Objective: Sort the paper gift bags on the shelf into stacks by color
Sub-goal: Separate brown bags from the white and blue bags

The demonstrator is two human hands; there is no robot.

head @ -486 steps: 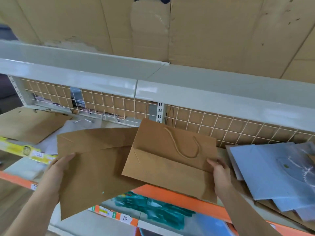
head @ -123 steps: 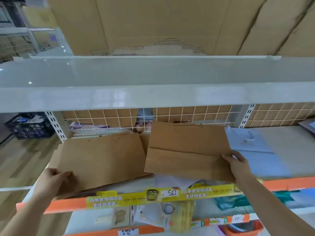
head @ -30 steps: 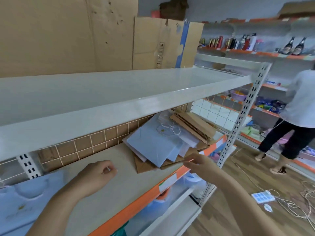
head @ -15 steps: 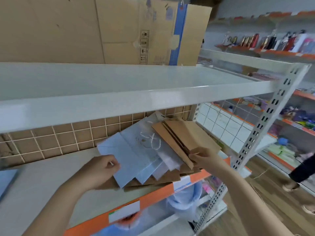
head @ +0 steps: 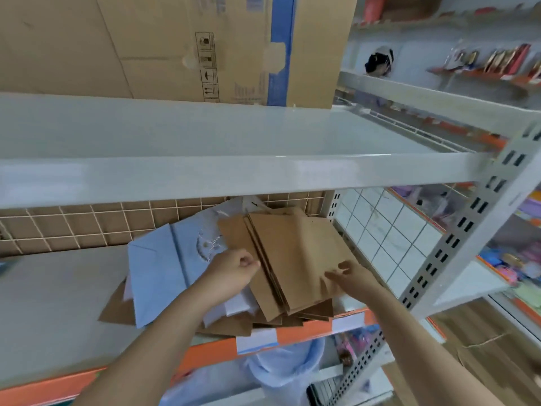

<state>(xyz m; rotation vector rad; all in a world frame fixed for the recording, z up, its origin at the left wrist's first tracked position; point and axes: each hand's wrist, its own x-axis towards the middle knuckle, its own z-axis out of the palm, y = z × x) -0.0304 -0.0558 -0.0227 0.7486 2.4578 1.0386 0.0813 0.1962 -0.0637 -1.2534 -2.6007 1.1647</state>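
Brown bags (head: 295,259) lie fanned at the shelf's (head: 58,303) right end, overlapping blue bags (head: 164,265). Left hand (head: 234,269), fingers curled, touches the brown stack's edge; grip unclear. Right hand (head: 349,278) rests spread on top.

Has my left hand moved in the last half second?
Yes. The left hand went from the blue bags rightward to the brown bags' left edge.
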